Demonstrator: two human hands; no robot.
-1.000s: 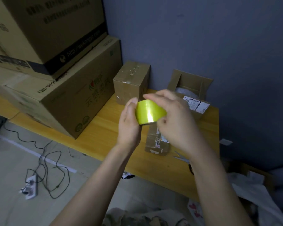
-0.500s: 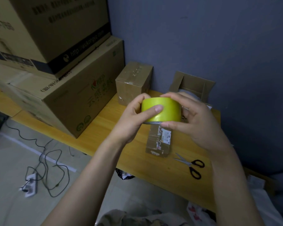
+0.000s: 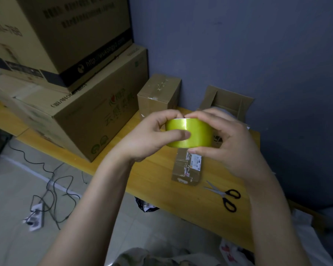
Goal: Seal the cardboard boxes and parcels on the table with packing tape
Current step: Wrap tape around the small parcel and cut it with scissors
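Gripping the tape roll (image 3: 190, 134): left hand (image 3: 148, 137) and right hand (image 3: 233, 148), fingers curled round it, above the worktop (image 3: 152, 181).
Flat parcel (image 3: 187, 167): on the worktop toward its front edge, upper end hidden behind the roll.
Open box (image 3: 229, 100): back right corner, largely hidden by the right hand.

Dim, even indoor light. A glare streak crosses the tape roll (image 3: 188, 132). Wide-angle bending and soft blur at the frame edges.

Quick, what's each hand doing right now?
Left hand: grips the tape roll, thumb across its face.
Right hand: grips the same roll from the other side.
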